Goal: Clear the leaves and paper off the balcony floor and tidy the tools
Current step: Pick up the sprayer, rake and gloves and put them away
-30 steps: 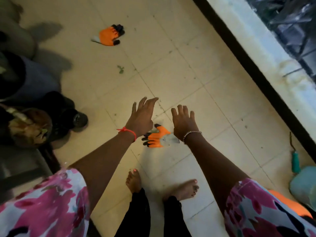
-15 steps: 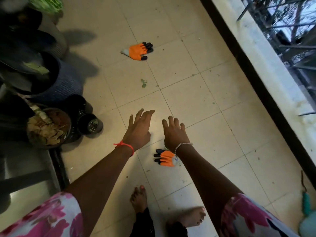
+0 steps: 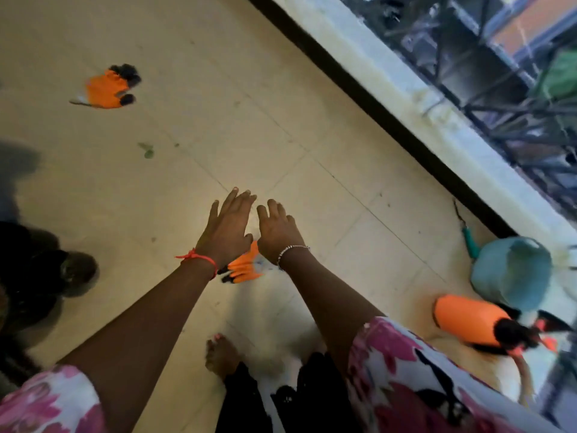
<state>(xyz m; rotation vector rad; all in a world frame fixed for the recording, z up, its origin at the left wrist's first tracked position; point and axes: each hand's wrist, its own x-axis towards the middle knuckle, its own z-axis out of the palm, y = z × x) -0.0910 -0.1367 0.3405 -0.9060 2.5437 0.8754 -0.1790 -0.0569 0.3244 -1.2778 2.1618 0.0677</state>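
orange glove lies on the near tiles between both wrists, second glove far left. left hand and right hand spread flat, holding nothing. looks soft, light, floppy; i'd pinch the cuff.

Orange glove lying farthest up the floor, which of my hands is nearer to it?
Left. The left hand, fingers straight, is below and right of the far orange glove, well apart; the right hand is farther right still.
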